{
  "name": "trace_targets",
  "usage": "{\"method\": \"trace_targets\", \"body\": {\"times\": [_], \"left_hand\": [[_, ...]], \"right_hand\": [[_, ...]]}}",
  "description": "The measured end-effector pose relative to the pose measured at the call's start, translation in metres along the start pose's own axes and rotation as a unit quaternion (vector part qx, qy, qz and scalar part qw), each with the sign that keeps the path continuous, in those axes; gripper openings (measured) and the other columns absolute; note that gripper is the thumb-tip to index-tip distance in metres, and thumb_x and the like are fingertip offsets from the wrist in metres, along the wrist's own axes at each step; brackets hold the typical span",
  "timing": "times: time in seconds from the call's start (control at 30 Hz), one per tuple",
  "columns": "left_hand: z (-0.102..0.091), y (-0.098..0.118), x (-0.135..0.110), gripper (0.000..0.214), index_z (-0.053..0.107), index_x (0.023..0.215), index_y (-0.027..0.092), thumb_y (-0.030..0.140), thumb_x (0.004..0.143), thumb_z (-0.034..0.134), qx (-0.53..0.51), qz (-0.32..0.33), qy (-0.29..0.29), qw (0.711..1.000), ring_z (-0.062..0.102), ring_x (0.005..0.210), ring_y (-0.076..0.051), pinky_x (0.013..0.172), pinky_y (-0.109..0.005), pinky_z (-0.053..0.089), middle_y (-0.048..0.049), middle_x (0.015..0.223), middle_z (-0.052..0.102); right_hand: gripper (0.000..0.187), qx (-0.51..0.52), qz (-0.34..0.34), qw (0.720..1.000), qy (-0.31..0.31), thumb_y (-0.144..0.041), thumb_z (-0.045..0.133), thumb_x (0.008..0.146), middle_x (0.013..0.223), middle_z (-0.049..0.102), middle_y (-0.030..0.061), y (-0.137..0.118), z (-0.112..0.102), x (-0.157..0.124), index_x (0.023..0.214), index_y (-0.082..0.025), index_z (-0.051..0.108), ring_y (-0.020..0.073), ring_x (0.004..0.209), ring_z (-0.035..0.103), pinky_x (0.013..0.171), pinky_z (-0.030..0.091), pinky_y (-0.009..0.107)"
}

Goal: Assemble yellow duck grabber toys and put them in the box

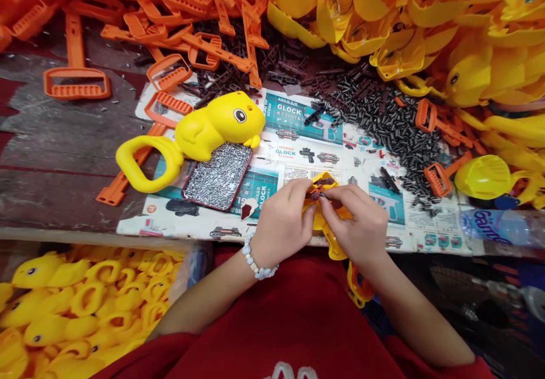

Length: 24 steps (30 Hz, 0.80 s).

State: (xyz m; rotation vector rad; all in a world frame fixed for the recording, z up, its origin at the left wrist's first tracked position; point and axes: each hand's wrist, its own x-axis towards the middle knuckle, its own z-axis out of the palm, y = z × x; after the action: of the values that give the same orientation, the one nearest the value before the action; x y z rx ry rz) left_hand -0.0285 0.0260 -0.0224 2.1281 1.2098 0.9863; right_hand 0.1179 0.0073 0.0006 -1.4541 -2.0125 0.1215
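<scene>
The left hand (283,225) and right hand (355,225) curl inward, their fingertips pinching a yellow plastic toy piece (314,217) with a dark brown insert (318,195) at its top. The piece sits between the hands, over the near edge of a printed paper sheet (289,160) on the surface (63,197). Beyond lies a yellow duck toy (217,123), beside a tray of silver pins (218,175).

A yellow plastic toy shell (322,180) is sitting pinched between the left hand (283,224) and the right hand (355,224), its curved lower part hanging downward, while a small dark brown plastic piece (317,196) is lying against its upper opening, partly hidden by the fingertips (327,197).
</scene>
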Motion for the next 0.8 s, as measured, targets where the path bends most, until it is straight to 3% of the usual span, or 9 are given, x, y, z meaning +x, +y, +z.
{"method": "trace_targets", "body": {"times": [0.17,0.37,0.53,0.63,0.7,0.77,0.8], "left_hand": [[-0.002,0.0,-0.001,0.027,0.051,0.112,0.007,0.012,0.085,0.048,0.015,0.017,0.008,1.0,0.063,0.097,-0.023,0.082,-0.034,0.055,-0.0145,0.104,0.065],[0.0,-0.002,-0.004,0.028,0.051,0.113,0.008,0.013,0.086,0.046,0.017,0.02,0.016,1.0,0.063,0.101,-0.024,0.085,-0.036,0.056,-0.016,0.107,0.066],[-0.003,-0.005,-0.007,0.034,0.05,0.119,0.01,0.013,0.086,0.051,-0.064,-0.018,-0.014,0.998,0.059,0.111,-0.023,0.095,-0.037,0.052,-0.0146,0.118,0.062],[-0.01,-0.005,-0.005,0.034,0.05,0.121,0.015,0.012,0.087,0.049,-0.139,-0.053,-0.037,0.988,0.056,0.117,-0.022,0.1,-0.039,0.049,-0.0127,0.123,0.059],[-0.013,-0.006,-0.004,0.033,0.051,0.123,0.018,0.018,0.089,0.051,-0.235,-0.093,-0.038,0.967,0.055,0.118,-0.022,0.101,-0.04,0.048,-0.0121,0.125,0.058],[-0.016,-0.006,-0.004,0.038,0.048,0.126,0.02,0.032,0.09,0.055,-0.377,-0.136,-0.021,0.916,0.057,0.117,-0.023,0.099,-0.04,0.049,-0.0135,0.13,0.055],[-0.018,-0.007,-0.005,0.046,0.047,0.128,0.021,0.042,0.089,0.057,-0.446,-0.152,-0.008,0.882,0.058,0.115,-0.024,0.096,-0.04,0.051,-0.0147,0.132,0.053]], "right_hand": [[0.005,-0.06,-0.027,0.997,0.031,-0.011,0.058,0.09,0.085,0.059,0.0024,-0.003,0.005,0.006,0.087,-0.009,0.061,0.0103,0.076,0.056,0.07,0.045,0.022],[0.009,-0.129,-0.062,0.989,0.018,-0.009,0.057,0.089,0.087,0.059,0.0077,-0.008,0.006,0.005,0.09,-0.005,0.064,0.0166,0.08,0.057,0.071,0.044,0.027],[0.008,-0.117,-0.052,0.992,0.003,-0.011,0.054,0.092,0.088,0.06,0.0038,-0.012,-0.003,0.003,0.09,-0.01,0.062,0.012,0.081,0.057,0.076,0.045,0.022],[0.017,-0.089,-0.008,0.996,0.007,-0.027,0.058,0.094,0.095,0.058,0.005,-0.01,-0.019,0.007,0.1,-0.012,0.06,0.0137,0.089,0.056,0.081,0.046,0.024],[0.032,0.036,0.045,0.997,-0.054,-0.035,0.059,0.091,0.11,0.057,0.0071,0.001,-0.03,0.016,0.116,-0.015,0.058,0.0166,0.101,0.056,0.087,0.048,0.027],[0.034,0.185,0.099,0.972,-0.107,-0.037,0.062,0.087,0.114,0.057,0.0066,0.021,-0.036,0.031,0.116,-0.019,0.06,0.0172,0.104,0.057,0.087,0.051,0.026],[0.03,0.233,0.123,0.96,-0.097,-0.037,0.064,0.086,0.11,0.059,0.0067,0.032,-0.036,0.04,0.109,-0.018,0.062,0.0166,0.098,0.06,0.082,0.053,0.024]]}}
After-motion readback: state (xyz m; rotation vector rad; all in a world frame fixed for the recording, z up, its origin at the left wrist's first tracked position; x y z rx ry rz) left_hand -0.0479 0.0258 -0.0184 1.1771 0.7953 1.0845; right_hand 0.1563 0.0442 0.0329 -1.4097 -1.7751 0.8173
